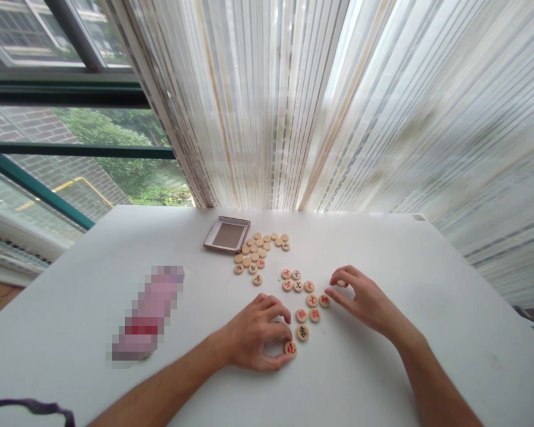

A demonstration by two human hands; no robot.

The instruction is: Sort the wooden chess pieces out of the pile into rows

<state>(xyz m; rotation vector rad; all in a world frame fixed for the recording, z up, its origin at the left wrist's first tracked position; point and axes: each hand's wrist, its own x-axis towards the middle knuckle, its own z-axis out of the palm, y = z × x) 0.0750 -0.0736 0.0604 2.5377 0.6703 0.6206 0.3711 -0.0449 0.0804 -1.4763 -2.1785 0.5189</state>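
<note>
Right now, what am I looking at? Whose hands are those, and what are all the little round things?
There is only one picture. It comes from a camera worn on a person's head, looking down at their own two bare hands. In front is a white table, beside a window with a striped curtain. On the table lie small round wooden game pieces with red or black signs. There is also a heap of more pieces, mostly blank side up, and a shallow open box. The left hand pinches one red-signed piece. The right hand curls over the table next to the pieces; I cannot tell whether it grips one.
</note>
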